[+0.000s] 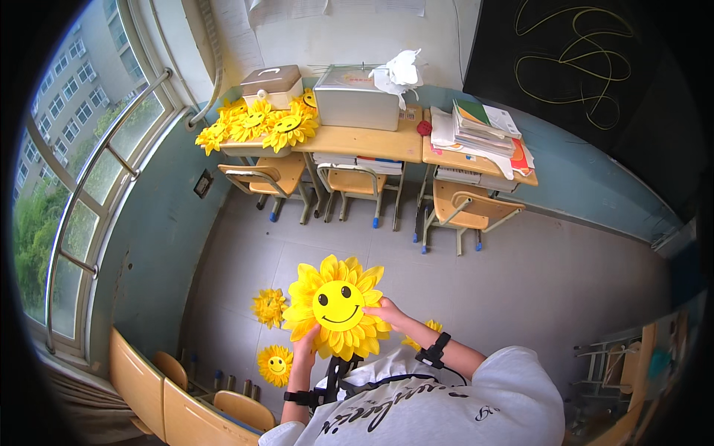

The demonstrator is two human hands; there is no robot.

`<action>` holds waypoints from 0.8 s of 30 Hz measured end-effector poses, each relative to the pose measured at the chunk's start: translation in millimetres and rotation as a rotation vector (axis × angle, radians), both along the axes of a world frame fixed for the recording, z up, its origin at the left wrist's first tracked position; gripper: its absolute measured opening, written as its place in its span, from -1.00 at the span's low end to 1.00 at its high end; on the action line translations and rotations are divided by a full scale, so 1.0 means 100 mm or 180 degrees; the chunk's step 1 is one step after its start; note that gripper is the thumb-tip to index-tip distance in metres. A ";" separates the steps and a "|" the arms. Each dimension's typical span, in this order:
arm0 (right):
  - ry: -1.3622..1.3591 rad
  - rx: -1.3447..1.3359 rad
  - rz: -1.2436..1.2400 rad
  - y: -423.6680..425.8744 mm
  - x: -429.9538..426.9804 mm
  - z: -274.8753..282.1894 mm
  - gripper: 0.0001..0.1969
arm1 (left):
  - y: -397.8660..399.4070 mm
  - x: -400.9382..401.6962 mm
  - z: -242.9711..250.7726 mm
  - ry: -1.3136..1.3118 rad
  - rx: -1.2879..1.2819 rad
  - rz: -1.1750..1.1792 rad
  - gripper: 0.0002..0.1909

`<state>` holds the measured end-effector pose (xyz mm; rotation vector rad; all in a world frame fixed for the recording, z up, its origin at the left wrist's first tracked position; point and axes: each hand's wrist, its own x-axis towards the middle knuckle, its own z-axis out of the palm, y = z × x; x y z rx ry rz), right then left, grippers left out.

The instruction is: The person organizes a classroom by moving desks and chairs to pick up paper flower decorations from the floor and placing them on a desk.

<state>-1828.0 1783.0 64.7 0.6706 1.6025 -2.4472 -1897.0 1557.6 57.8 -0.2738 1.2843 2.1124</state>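
Observation:
A large yellow artificial sunflower with a smiling face (337, 305) is held up in front of my body, its face towards the camera. My left hand (307, 341) grips its lower left petals, thumb on the front. At the flower's right edge, my right hand (385, 313) holds the petals, with a fingertip on the face disc. The fingers behind the flower are hidden. On the floor to the left lie a smiling sunflower (275, 365) and another yellow flower (269, 308) whose face does not show. Part of a further flower (429, 330) shows behind my right forearm.
Desks (357, 139) with chairs line the far wall, bearing several smiling sunflowers (287, 125), a lidded box (271, 83), a grey storage bin (357, 100) and stacked books (484, 131). Wooden desks (195, 415) stand at lower left, below the window railing (83, 178). More furniture (630, 368) is at right.

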 end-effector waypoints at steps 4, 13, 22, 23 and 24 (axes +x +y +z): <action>-0.0060 -0.0230 -0.0433 0.14 -0.97 -0.05 -0.62 | 0.16 -1.11 0.13 0.0216 -0.0192 -0.0184 -0.58; 0.0043 0.0176 -0.1602 0.77 -2.39 -0.12 -0.61 | 0.98 -2.94 0.10 0.0189 -0.0469 -0.0696 -0.67; 0.0389 0.0665 -0.1457 1.68 -3.77 0.19 -0.60 | 2.00 -4.34 0.36 0.0443 -0.0186 -0.0823 -0.56; 0.0397 0.0651 -0.1435 1.73 -3.93 0.26 -0.60 | 2.06 -4.52 0.42 0.0494 -0.0200 -0.0833 -0.56; 0.0394 0.0652 -0.1400 1.80 -4.09 0.35 -0.60 | 2.14 -4.70 0.54 0.0549 -0.0198 -0.0841 -0.55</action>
